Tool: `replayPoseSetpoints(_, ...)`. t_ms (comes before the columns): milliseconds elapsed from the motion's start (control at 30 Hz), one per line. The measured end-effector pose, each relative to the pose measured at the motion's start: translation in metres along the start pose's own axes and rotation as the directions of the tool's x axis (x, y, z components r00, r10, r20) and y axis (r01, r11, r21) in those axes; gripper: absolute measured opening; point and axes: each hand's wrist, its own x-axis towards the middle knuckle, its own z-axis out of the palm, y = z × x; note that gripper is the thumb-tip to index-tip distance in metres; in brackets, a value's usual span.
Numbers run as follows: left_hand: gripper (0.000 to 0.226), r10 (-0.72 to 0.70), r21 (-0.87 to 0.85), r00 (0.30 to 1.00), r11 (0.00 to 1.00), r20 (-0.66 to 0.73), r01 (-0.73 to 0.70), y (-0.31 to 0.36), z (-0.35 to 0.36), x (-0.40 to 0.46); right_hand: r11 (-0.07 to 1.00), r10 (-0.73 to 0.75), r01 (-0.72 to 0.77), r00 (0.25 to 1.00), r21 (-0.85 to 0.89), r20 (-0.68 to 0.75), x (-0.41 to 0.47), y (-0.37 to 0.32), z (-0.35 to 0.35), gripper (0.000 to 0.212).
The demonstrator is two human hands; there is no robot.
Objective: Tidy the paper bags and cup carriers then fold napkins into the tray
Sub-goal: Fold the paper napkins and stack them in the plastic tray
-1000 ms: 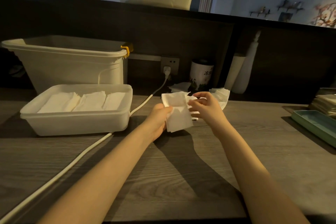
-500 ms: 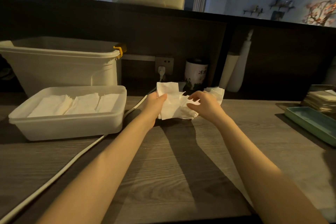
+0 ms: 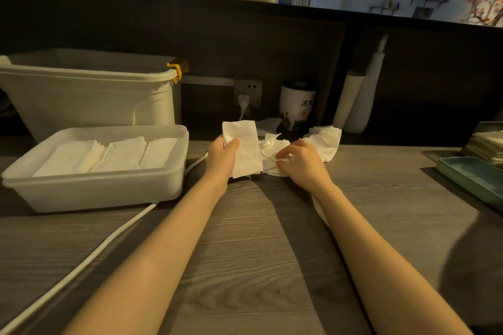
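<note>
My left hand holds a folded white napkin upright, thumb on its front. My right hand pinches a loose crumpled napkin from the small pile of napkins on the wooden counter. To the left stands the white plastic tray, with three folded napkins laid side by side inside it.
A large white bin stands behind the tray. A white cable runs from the wall socket across the counter. A printed cup and white rolls stand at the back. A green tray and stacked paper lie right.
Both hands moved away from me toward the napkin pile. My left hand kept the folded napkin; my right hand let go of it and took hold of a loose napkin from the pile.
</note>
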Motion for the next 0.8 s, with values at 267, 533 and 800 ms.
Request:
replayPoseSetpoints(267, 0.034, 0.018, 0.035, 1.0, 0.999, 0.006, -0.018, -0.003, -0.002, -0.006, 0.999, -0.026, 0.021, 0.99, -0.036, -0.138, -0.002, 0.01, -0.005, 0.025)
replayPoseSetpoints(533, 0.034, 0.037, 0.036, 0.999, 0.999, -0.034, -0.035, -0.002, -0.006, -0.004, 0.957, 0.029, 0.071, 0.941, 0.28, -0.338, -0.005, -0.003, -0.02, 0.024)
replayPoseSetpoints(800, 0.037, 0.059, 0.109, 0.996, 0.993, -0.068, -0.051, 0.004, -0.007, -0.004, 0.874, 0.125, 0.035, 0.948, 0.484, -0.294, -0.004, -0.014, -0.027, 0.021)
